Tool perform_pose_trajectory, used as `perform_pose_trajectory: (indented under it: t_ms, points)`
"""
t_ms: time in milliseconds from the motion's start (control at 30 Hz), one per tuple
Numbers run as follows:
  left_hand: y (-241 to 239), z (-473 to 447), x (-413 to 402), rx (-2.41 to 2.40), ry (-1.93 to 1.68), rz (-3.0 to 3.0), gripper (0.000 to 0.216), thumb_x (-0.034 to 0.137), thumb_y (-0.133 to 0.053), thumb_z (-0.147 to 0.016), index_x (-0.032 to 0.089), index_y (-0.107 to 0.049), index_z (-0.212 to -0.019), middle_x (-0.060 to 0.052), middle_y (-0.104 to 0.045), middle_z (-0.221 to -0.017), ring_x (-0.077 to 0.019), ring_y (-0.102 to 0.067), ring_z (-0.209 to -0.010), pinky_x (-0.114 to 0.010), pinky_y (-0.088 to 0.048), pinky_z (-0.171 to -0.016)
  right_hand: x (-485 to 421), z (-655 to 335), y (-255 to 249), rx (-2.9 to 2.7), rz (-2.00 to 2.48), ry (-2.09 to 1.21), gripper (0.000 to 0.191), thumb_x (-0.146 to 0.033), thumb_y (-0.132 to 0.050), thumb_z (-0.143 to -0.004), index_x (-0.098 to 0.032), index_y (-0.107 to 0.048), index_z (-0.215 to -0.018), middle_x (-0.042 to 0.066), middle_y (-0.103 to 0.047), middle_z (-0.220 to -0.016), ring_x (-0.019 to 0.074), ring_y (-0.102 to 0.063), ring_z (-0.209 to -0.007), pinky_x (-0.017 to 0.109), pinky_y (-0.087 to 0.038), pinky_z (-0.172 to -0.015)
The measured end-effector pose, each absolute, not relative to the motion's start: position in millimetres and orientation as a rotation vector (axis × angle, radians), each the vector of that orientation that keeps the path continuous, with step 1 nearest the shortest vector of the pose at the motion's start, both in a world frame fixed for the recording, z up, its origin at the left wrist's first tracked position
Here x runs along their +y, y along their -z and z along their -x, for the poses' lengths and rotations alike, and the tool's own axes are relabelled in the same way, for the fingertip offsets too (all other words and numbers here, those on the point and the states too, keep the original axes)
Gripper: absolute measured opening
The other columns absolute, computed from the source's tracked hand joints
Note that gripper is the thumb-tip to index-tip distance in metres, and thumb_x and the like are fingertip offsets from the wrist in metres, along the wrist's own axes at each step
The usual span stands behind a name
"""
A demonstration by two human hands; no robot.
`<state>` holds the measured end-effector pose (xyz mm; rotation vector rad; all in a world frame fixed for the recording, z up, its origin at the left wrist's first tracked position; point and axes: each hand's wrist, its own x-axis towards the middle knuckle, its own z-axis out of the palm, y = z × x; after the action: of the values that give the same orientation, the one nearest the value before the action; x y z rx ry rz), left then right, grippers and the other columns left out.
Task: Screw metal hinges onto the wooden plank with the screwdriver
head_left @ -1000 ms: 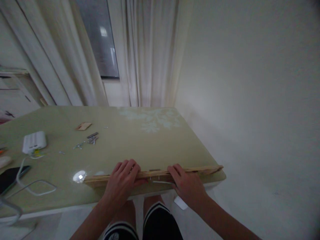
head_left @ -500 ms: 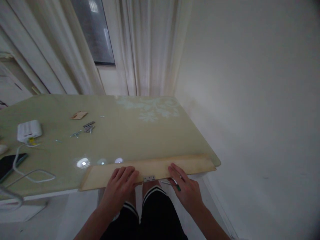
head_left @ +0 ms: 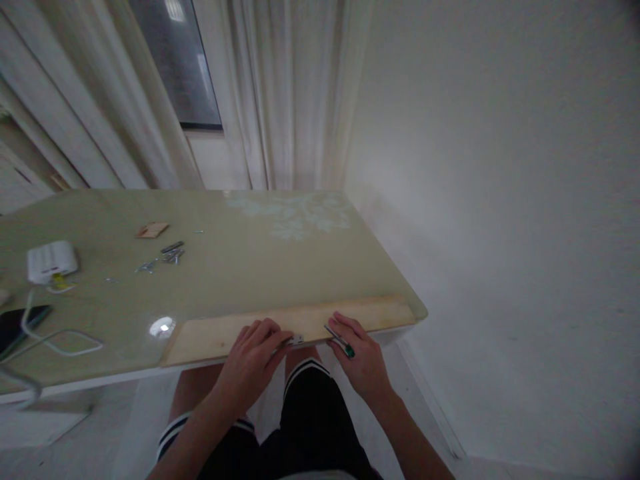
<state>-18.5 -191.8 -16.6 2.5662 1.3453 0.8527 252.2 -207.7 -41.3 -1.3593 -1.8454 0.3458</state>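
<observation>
A long pale wooden board [head_left: 220, 337] lies along the front edge of the table. On its near edge sits a small metal hinge [head_left: 297, 339] with holes. My left hand [head_left: 255, 353] is closed over the board's near edge, its thumb and fingertips pinching the hinge's left end. Between the fingers of my right hand [head_left: 363, 357] is a thin screwdriver [head_left: 340, 341] with a green end, its shaft pointing up and left over the board. The fingertips of that hand are at the board too.
On the table [head_left: 280, 270] lie a pile of screws and metal hardware [head_left: 173, 255], a small wooden piece [head_left: 153, 230], a white box [head_left: 53, 261] with a cable, and a dark phone [head_left: 20, 323]. A wall [head_left: 500, 233] borders the right side.
The board has shifted back onto the table, its near edge now along the table's edge. My left fingers moved to the hinge. The screwdriver in my right hand swung up above the board.
</observation>
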Motion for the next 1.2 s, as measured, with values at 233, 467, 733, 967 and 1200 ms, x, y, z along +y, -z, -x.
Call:
perform_pose_trajectory:
  t_ms: [233, 467, 733, 967, 1200]
  points:
    - [19, 11, -202, 1.172, -1.128, -2.855, 0.019, 0.02, -0.051, -0.106, 0.021, -0.07, -0.102, -0.006, -0.073, -0.099, -0.0203, -0.064, -0.088, -0.036, -0.05, -0.082, -206, -252, 49, -1.805, 1.281, -0.315, 0.039, -0.017, -0.069, -0.093, -0.029, -0.073, -0.131, 0.008, -0.07, -0.137, 0.0239, -0.07, -0.123, 0.039, -0.059, -0.107]
    - [29, 8, -199, 1.118, -1.435, -2.742, 0.012, 0.015, -0.063, -0.1, 0.022, -0.072, -0.099, -0.003, -0.075, -0.091, -0.0178, -0.066, -0.084, -0.032, -0.052, -0.08, -204, -255, 58, -1.771, 1.191, -0.301, 0.043, -0.016, -0.071, -0.093, -0.03, -0.072, -0.133, 0.009, -0.071, -0.137, 0.0236, -0.07, -0.124, 0.039, -0.059, -0.107]
    - [10, 9, -189, 1.257, -1.008, -2.534, 0.016, 0.022, -0.064, -0.099, 0.023, -0.074, -0.087, -0.001, -0.072, -0.084, -0.0168, -0.068, -0.076, -0.029, -0.055, -0.07, -201, -257, 64, -1.687, 1.156, -0.403, 0.049, -0.014, -0.074, -0.09, -0.034, -0.072, -0.134, 0.007, -0.071, -0.136, 0.0235, -0.069, -0.124, 0.04, -0.058, -0.108]
    - [11, 14, -185, 1.075, -1.061, -2.758, 0.02, 0.021, -0.057, -0.103, 0.022, -0.074, -0.093, -0.003, -0.074, -0.086, -0.018, -0.066, -0.079, -0.03, -0.054, -0.071, -203, -255, 69, -1.656, 1.152, -0.439, 0.048, -0.015, -0.073, -0.091, -0.035, -0.071, -0.135, 0.007, -0.07, -0.138, 0.0233, -0.068, -0.125, 0.041, -0.056, -0.111]
    - [7, 20, -177, 1.025, -0.935, -2.629, 0.022, 0.029, -0.06, -0.103, 0.021, -0.074, -0.088, -0.003, -0.073, -0.082, -0.0172, -0.066, -0.077, -0.029, -0.055, -0.073, -203, -252, 71, -1.612, 1.119, -0.431, 0.045, -0.015, -0.073, -0.092, -0.035, -0.073, -0.132, 0.007, -0.072, -0.135, 0.0241, -0.069, -0.123, 0.041, -0.057, -0.108]
